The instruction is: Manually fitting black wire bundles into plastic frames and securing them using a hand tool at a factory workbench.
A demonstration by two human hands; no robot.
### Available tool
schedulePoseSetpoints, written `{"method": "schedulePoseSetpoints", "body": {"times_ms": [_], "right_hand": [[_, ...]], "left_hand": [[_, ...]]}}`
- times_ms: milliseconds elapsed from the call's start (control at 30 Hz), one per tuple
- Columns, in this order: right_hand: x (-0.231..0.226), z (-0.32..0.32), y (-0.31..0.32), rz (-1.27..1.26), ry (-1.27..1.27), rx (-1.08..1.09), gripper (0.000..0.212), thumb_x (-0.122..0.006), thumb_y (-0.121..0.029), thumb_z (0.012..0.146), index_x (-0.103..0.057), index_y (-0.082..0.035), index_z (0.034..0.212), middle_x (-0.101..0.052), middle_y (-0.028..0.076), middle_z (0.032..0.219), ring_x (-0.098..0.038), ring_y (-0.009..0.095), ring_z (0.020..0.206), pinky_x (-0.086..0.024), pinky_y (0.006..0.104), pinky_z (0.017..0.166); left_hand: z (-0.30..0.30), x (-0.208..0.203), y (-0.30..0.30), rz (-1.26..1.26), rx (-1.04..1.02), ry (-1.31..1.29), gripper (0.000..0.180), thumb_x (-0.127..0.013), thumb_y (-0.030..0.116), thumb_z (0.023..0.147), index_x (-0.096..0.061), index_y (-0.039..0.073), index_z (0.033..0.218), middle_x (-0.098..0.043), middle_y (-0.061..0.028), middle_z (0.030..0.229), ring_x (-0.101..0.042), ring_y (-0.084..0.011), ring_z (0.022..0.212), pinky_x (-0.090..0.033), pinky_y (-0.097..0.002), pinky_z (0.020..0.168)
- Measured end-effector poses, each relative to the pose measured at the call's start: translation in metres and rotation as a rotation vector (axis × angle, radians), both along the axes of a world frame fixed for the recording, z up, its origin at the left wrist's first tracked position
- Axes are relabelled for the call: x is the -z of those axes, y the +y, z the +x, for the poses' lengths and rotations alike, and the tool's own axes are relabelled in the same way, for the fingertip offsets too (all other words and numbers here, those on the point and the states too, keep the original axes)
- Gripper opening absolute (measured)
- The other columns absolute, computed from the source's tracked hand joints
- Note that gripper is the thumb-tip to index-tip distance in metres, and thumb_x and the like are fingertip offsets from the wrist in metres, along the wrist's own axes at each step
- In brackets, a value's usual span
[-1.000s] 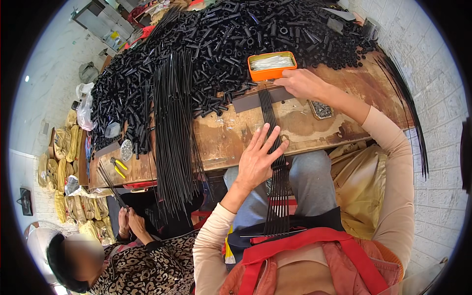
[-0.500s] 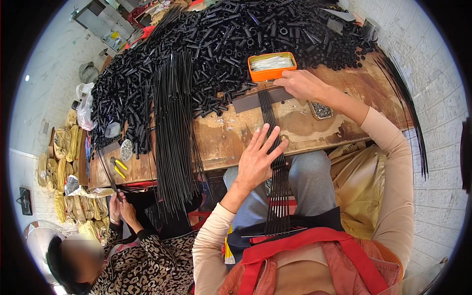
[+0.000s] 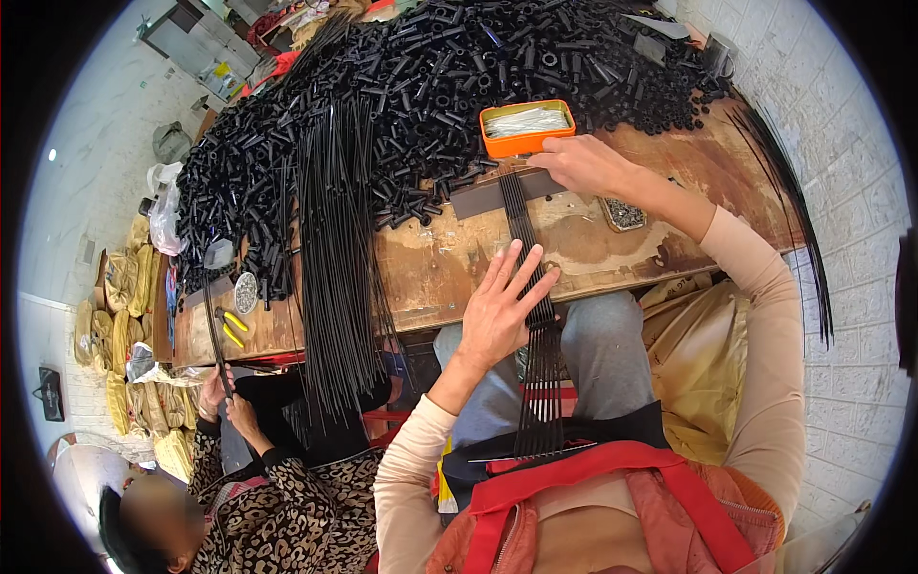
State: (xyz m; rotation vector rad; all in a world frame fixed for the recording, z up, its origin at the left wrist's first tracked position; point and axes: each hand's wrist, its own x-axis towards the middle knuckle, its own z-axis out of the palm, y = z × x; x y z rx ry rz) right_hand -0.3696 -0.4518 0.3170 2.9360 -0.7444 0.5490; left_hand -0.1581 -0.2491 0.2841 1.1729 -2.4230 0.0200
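Observation:
Thin black rods [image 3: 540,364] lie side by side in a narrow row, running from my lap up over the table edge. My left hand [image 3: 499,314] rests on them with its fingers spread. Beyond it, the far ends of the rods cross a dark flat strip [image 3: 478,199] on the table. Close to those ends, my right hand [image 3: 583,165] is closed in a pinch; whatever its fingertips hold is too small to make out. Just behind that hand stands an orange box [image 3: 516,147] of thin whitish sticks or wires. A small tray of metal bits [image 3: 626,214] sits below my right wrist.
A large heap of black tubes and rings [image 3: 421,86] covers the table's back and left. Long black rods [image 3: 335,258] hang over the front edge; others [image 3: 784,191] droop at the right. Yellow-handled pliers [image 3: 231,327] and a dish [image 3: 246,292] lie near a co-worker [image 3: 277,507].
My right hand has shifted very slightly left, still pinched; my left hand keeps its place. At the left, the co-worker's hands and the rods in them have moved.

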Motion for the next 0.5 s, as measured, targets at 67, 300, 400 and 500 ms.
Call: {"method": "schedulePoseSetpoints", "body": {"times_ms": [67,300,400,500], "right_hand": [[-0.0005,-0.0002,0.0006,0.009,0.006,0.01,0.029,-0.061,-0.004,0.08,-0.065,-0.007,0.108,-0.059,0.011,0.085,-0.063,0.032,0.078,-0.053,0.0423,0.066],[-0.001,-0.0029,0.0001,0.005,-0.005,0.033,0.027,-0.06,-0.003,0.079,-0.066,-0.006,0.106,-0.06,0.011,0.085,-0.063,0.032,0.077,-0.054,0.042,0.066],[0.0003,-0.0007,-0.0005,-0.006,0.002,0.021,0.027,-0.06,-0.003,0.08,-0.066,-0.006,0.105,-0.06,0.011,0.085,-0.064,0.031,0.078,-0.054,0.0418,0.066],[0.0016,0.0028,-0.0018,-0.015,0.004,0.011,0.025,-0.059,-0.003,0.081,-0.066,-0.006,0.104,-0.06,0.011,0.085,-0.064,0.031,0.078,-0.054,0.0415,0.066]], "left_hand": [[0.0007,-0.0001,-0.0006,0.007,0.0,0.007,0.057,-0.072,0.034,0.079,-0.058,0.018,0.132,-0.043,-0.0109,0.149,-0.035,-0.0356,0.14,-0.031,-0.047,0.113],[0.0006,0.0008,0.0001,0.02,0.001,0.004,0.056,-0.071,0.032,0.08,-0.057,0.017,0.133,-0.042,-0.0103,0.149,-0.034,-0.0354,0.14,-0.031,-0.0474,0.114],[0.0001,0.0003,0.0005,0.014,-0.002,0.003,0.056,-0.071,0.031,0.08,-0.057,0.017,0.133,-0.042,-0.0103,0.149,-0.035,-0.0353,0.14,-0.031,-0.0474,0.114],[0.0002,-0.001,0.0005,0.011,-0.004,-0.002,0.055,-0.07,0.03,0.081,-0.057,0.018,0.133,-0.042,-0.0105,0.149,-0.035,-0.0352,0.14,-0.031,-0.0473,0.114]]}}
